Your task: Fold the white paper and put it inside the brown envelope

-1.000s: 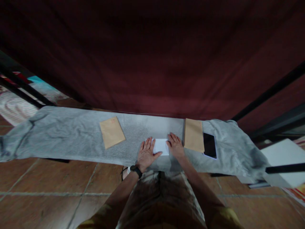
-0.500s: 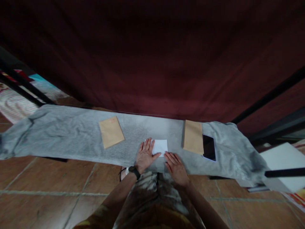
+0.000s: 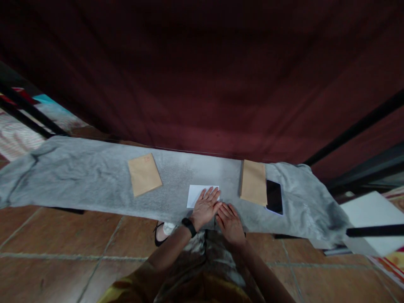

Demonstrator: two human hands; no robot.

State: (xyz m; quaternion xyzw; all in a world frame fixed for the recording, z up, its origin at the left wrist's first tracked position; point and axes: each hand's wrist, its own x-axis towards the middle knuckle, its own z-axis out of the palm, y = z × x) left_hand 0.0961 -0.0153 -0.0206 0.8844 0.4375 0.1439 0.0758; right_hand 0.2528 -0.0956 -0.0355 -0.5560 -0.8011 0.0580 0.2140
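A folded white paper [image 3: 195, 193] lies on a grey cloth [image 3: 78, 181] that covers a narrow table. My left hand [image 3: 205, 207], with a black watch on its wrist, lies flat on the paper's right part, fingers stretched out. My right hand [image 3: 229, 221] rests just right of it at the paper's near right corner, fingers extended and touching the left hand. Neither hand holds anything.
A brown envelope [image 3: 144, 174] lies on the cloth to the left, another brown envelope [image 3: 253, 182] to the right with a dark phone [image 3: 274, 197] beside it. A dark red curtain [image 3: 202, 84] hangs behind. A white board [image 3: 369, 219] stands at the right; tiled floor below.
My left hand slid right across the paper, uncovering its left part. My right hand came back from the paper's right edge to the near corner, beside the left hand.
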